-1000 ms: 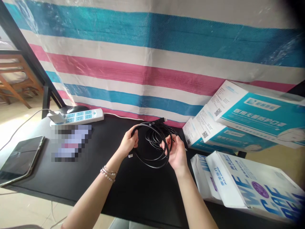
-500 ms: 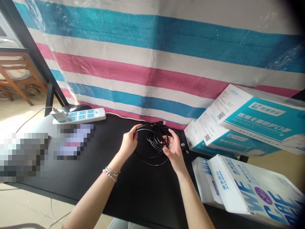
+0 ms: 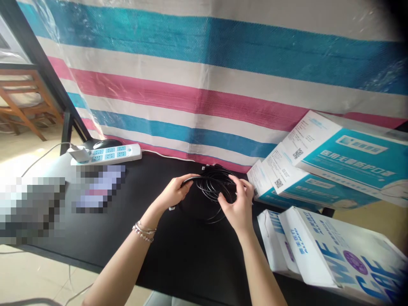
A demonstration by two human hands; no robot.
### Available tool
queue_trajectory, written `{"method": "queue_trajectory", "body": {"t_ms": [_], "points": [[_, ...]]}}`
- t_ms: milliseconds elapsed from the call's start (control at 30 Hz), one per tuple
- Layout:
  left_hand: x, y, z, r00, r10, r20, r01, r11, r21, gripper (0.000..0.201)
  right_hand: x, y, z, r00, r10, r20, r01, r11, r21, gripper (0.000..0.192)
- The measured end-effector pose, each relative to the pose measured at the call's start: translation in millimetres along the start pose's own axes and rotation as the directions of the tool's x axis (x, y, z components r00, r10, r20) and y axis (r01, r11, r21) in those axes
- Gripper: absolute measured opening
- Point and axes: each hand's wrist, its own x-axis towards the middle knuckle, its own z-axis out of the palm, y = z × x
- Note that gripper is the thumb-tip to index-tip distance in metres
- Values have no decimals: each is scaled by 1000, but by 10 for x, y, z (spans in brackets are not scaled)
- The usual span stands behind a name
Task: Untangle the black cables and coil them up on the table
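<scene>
A loose coil of black cable (image 3: 212, 187) lies on the black table in front of me. My left hand (image 3: 178, 191) is closed around a strand of it at the coil's left side, and a cable end with a pale tip (image 3: 172, 208) pokes out below that hand. On the right of the coil, my right hand (image 3: 238, 199) curves its thumb and fingers around the loops, with a gap showing between thumb and forefinger. Part of the coil is hidden behind this hand. Small light-coloured connector ends (image 3: 204, 168) show at the coil's back edge.
A white power strip (image 3: 117, 154) with a plug in it lies at the back left. A blurred-out phone-like item (image 3: 100, 189) and a grey item (image 3: 28, 208) are on the left. Blue-and-white boxes (image 3: 334, 187) and white boxes (image 3: 344, 255) stand on the right. A striped sheet (image 3: 191, 76) hangs behind.
My left hand has shifted slightly down and left, drawing out a cable strand whose pale-tipped end now shows below it. My right hand has moved a little right over the coil.
</scene>
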Motion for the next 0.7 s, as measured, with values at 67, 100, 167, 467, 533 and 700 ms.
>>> {"method": "queue_trajectory", "body": {"t_ms": [67, 100, 167, 467, 533, 700], "points": [[-1, -11, -3, 998, -2, 58, -1, 999, 49, 34, -15, -11, -8, 997, -72, 20, 73, 996, -45, 22], [-2, -15, -4, 996, -3, 86, -5, 997, 83, 35, -25, -11, -9, 996, -84, 25, 86, 994, -70, 12], [-7, -14, -2, 995, 10, 95, -20, 993, 112, 37, -47, -6, -7, 997, -73, 12, 74, 989, -130, 5], [-38, 140, -14, 985, -20, 172, 13, 999, 42, 44, -86, 8, 12, 994, 62, 86, -44, 979, -197, 24], [-28, 138, -17, 985, -19, 173, 7, 998, 69, 43, -69, 4, 0, 994, 85, 69, -73, 985, -158, 27], [-24, 88, 23, 976, -49, 212, 26, 993, 111, 36, -27, -27, -41, 991, 131, 12, -130, 988, -88, 30]]}}
